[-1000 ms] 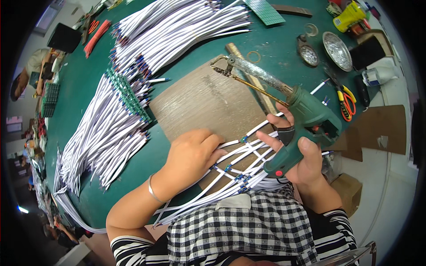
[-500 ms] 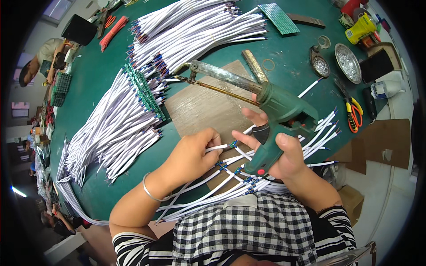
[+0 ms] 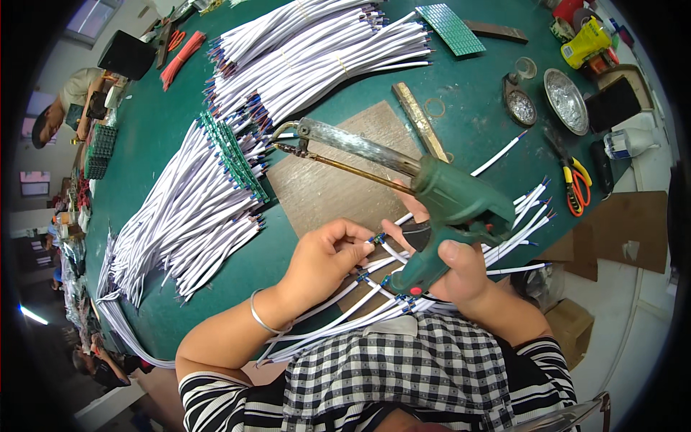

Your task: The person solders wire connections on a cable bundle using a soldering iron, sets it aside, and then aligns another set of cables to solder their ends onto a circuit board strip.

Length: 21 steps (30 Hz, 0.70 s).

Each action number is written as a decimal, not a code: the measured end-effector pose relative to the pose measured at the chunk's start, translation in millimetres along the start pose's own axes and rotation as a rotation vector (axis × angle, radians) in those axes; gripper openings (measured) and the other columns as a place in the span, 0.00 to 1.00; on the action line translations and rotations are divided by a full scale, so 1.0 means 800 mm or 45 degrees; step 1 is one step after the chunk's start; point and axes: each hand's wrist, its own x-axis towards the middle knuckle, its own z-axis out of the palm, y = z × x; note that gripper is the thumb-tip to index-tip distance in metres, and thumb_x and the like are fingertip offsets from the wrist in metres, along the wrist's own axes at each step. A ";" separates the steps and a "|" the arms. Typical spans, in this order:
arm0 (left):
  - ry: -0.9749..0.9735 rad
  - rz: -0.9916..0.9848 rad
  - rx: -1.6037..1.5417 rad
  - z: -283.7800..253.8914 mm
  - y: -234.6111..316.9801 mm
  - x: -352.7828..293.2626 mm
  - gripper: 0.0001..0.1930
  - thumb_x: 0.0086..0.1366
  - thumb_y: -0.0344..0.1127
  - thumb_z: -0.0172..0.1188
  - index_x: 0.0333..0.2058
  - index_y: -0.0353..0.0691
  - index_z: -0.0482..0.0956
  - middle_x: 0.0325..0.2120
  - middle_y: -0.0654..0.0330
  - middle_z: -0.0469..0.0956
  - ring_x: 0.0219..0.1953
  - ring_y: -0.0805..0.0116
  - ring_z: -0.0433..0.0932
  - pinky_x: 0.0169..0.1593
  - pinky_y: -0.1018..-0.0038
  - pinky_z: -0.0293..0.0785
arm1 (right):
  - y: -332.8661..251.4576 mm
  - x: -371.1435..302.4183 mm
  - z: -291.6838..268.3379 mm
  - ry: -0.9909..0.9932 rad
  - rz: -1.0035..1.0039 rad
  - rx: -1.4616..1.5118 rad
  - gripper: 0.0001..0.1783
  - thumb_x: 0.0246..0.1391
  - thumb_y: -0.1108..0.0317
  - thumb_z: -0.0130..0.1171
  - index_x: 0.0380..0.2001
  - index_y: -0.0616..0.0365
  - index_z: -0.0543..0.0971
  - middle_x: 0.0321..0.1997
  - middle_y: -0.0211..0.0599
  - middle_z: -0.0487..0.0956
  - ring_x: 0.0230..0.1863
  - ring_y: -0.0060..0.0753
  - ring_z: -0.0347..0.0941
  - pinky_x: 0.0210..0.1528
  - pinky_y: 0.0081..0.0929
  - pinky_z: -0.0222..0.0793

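A dark green table (image 3: 155,119) spreads under everything, with heaps of white cables (image 3: 180,209) on its left part. A flat brown board (image 3: 331,183) lies nearer the middle. Above its right part is the soldering gun (image 3: 450,194): worn green plastic body, red button at the handle's base, scuffed metal barrel, thin brass-coloured tube beneath, and a bent tip pointing left. The right hand (image 3: 461,276) grips its handle, thumb along the side. The left hand (image 3: 320,255) pinches a small connector (image 3: 377,238), green with blue bits, between thumb and index finger, just left of the handle.
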 end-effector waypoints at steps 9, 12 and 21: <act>0.138 0.406 1.082 -0.009 0.005 -0.002 0.05 0.55 0.26 0.65 0.31 0.34 0.79 0.24 0.62 0.78 0.26 0.76 0.76 0.30 0.80 0.72 | 0.017 0.005 -0.006 0.026 0.035 0.059 0.33 0.51 0.65 0.55 0.61 0.56 0.59 0.61 0.41 0.61 0.61 0.34 0.54 0.60 0.42 0.58; 0.092 0.909 1.354 -0.011 0.000 -0.002 0.08 0.51 0.24 0.65 0.31 0.35 0.79 0.25 0.59 0.77 0.26 0.68 0.76 0.30 0.75 0.72 | 0.021 0.005 -0.008 0.028 -0.042 0.117 0.25 0.53 0.68 0.55 0.54 0.63 0.67 0.50 0.38 0.72 0.48 0.26 0.71 0.50 0.28 0.71; 0.034 1.200 2.020 -0.009 -0.006 -0.014 0.16 0.47 0.28 0.60 0.38 0.37 0.78 0.32 0.59 0.77 0.29 0.63 0.76 0.31 0.70 0.74 | 0.007 -0.004 -0.008 0.119 0.029 0.052 0.42 0.49 0.60 0.57 0.66 0.50 0.52 0.68 0.46 0.54 0.69 0.45 0.51 0.65 0.56 0.54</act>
